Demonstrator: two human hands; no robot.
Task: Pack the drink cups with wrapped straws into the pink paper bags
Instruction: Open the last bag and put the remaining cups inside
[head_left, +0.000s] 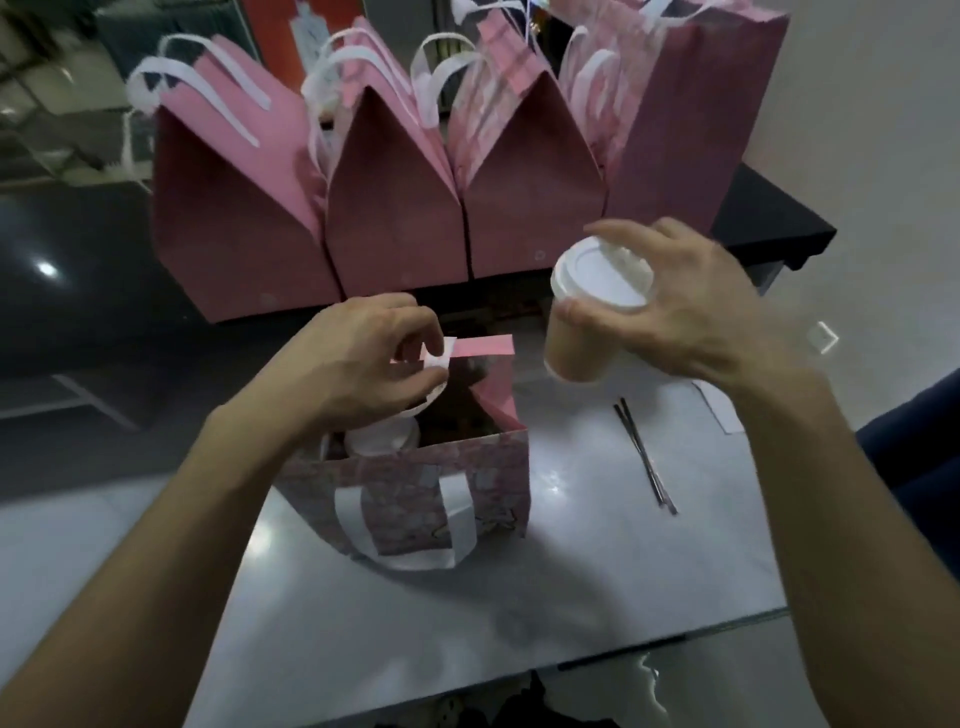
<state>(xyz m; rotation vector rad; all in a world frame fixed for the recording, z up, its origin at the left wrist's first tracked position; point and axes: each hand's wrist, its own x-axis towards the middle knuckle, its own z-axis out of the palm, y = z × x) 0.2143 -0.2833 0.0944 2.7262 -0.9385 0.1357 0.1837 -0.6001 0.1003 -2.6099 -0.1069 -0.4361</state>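
Observation:
An open pink paper bag (410, 499) with white handles stands on the grey table in front of me. A white-lidded cup (382, 441) sits inside it at the left. My left hand (363, 358) pinches the bag's far white handle and rim, holding the mouth open. My right hand (691, 306) grips a beige paper cup (587, 332) by its white lid, in the air just right of the bag's mouth. Two wrapped straws (644, 457) lie on the table to the right of the bag.
Several pink paper bags (395, 223) stand in a row along the back of the table, one taller bag (691, 114) at the right. A white paper (722, 405) lies by the straws. The table's front edge (675, 639) is close to me.

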